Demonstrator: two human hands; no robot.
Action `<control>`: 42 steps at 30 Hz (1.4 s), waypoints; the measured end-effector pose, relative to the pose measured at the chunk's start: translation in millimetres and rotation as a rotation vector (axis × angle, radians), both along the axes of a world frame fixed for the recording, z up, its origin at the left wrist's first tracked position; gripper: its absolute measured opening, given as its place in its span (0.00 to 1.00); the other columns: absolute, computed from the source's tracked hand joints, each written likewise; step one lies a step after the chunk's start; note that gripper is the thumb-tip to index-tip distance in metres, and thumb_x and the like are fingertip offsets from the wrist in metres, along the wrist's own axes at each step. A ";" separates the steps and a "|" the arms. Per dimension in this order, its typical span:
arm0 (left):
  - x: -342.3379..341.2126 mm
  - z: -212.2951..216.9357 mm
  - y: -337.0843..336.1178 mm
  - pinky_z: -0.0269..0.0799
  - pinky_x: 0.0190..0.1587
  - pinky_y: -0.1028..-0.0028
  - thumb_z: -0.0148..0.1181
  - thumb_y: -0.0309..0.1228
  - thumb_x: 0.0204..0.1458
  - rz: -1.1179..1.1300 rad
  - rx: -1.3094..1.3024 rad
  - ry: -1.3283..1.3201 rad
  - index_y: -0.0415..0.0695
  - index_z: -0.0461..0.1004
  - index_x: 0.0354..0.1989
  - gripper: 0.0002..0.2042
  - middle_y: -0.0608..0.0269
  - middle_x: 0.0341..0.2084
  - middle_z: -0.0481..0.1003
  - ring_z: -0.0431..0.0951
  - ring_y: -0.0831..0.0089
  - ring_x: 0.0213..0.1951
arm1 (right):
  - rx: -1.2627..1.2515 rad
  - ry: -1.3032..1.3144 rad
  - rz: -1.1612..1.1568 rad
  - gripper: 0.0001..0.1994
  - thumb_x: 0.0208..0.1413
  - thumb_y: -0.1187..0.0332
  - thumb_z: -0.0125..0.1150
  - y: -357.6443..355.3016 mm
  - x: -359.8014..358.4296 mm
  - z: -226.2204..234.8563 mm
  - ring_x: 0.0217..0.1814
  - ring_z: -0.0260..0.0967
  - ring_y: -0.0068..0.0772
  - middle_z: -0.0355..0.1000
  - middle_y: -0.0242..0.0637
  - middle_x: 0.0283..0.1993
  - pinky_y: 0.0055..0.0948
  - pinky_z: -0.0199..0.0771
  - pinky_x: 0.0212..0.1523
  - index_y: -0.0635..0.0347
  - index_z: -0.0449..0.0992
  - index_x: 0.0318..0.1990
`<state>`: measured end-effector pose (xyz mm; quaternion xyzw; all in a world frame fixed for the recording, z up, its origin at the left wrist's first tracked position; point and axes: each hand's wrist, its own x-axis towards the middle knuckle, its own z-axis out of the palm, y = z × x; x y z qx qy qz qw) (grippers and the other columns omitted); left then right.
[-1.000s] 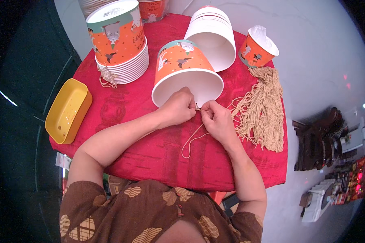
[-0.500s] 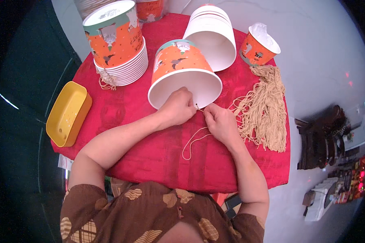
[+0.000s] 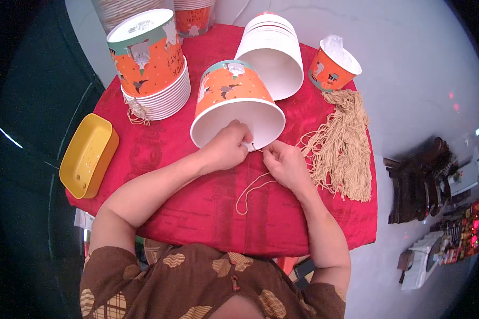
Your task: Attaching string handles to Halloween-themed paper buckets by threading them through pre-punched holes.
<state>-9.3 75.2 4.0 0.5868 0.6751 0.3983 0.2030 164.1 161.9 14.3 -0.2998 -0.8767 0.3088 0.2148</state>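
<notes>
An orange paper bucket (image 3: 210, 87) with Halloween pictures and a white inside lies tilted on the table, its mouth toward me. My left hand (image 3: 228, 148) is closed on its near rim, fingers reaching inside and thumb out of sight. Just right of those fingers is a small dark hole in the rim. Close beside it, my right hand (image 3: 287, 166) pinches a thin beige string (image 3: 238, 204), which runs to the hole. The string's loose part curves over the cloth below. Whether its end has passed fully through the hole is too small to tell.
A red cloth covers the table (image 3: 197, 212). Upside-down nested buckets (image 3: 149, 69) stand at left, behind a yellow plastic box (image 3: 104, 165). White-mouthed nested buckets (image 3: 277, 69) lie at the back. At right are a small orange cup (image 3: 327, 72) and a beige string bundle (image 3: 351, 149).
The view has shifted slightly, so the table things sit a little lower. Both hands keep nearly the same hold at the bucket's rim and the string.
</notes>
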 end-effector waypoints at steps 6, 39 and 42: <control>4.3 7.1 -4.3 0.72 0.41 0.64 0.54 0.20 0.46 -0.067 -0.016 0.096 0.33 0.70 0.35 0.08 0.45 0.38 0.70 0.75 0.55 0.40 | -0.010 -0.025 0.007 0.08 0.48 0.68 0.55 0.8 0.0 2.9 0.29 0.75 0.51 0.74 0.49 0.25 0.45 0.73 0.32 0.63 0.77 0.31; 10.0 3.6 4.1 0.71 0.43 0.54 0.56 0.23 0.49 -0.051 -0.059 0.207 0.28 0.73 0.26 0.08 0.34 0.37 0.69 0.74 0.40 0.39 | -0.144 0.068 -0.033 0.11 0.56 0.67 0.59 4.8 -5.4 1.5 0.22 0.61 0.15 0.69 0.30 0.19 0.25 0.62 0.23 0.70 0.78 0.36; 12.7 4.3 0.7 0.73 0.41 0.53 0.55 0.22 0.47 -0.069 0.003 0.228 0.29 0.73 0.27 0.07 0.32 0.37 0.69 0.75 0.39 0.37 | -0.086 0.146 -0.079 0.12 0.54 0.64 0.59 3.8 -8.1 -4.2 0.20 0.70 0.38 0.72 0.48 0.21 0.36 0.67 0.25 0.68 0.78 0.35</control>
